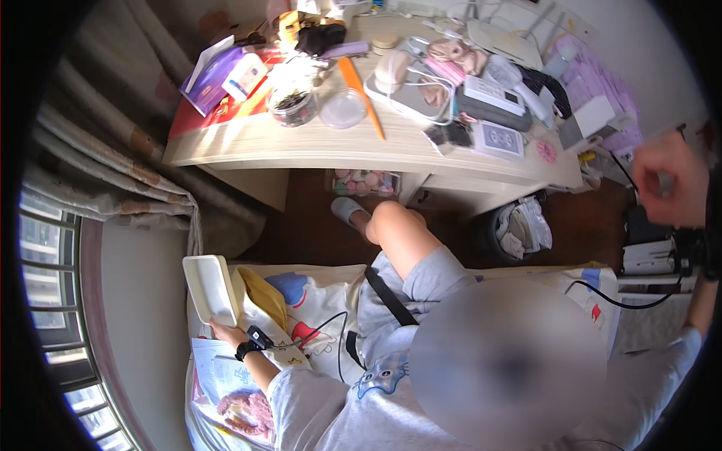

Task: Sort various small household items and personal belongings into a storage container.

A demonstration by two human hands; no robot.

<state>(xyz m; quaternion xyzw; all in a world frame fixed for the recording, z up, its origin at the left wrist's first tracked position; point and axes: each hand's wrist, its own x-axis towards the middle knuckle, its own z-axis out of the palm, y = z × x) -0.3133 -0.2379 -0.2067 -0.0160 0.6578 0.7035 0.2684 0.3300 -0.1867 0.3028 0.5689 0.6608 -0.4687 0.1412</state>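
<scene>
My left hand (227,332) grips the near end of a shallow cream-coloured rectangular tray (210,290), tilted above the bed. At the far right, my right hand (670,179) is raised with its fingers curled; whether something is between them cannot be told. Below the tray lie a yellow cloth (262,296) and papers (223,366) on the patterned bedding. A pink plush item (248,414) rests beside the papers.
Ahead, a cluttered wooden desk (316,147) holds an orange comb (361,93), an open jar (293,110), a purple box (217,79) and a white calculator (494,94). A waste bin (496,239) stands below. Curtains (130,163) hang at left.
</scene>
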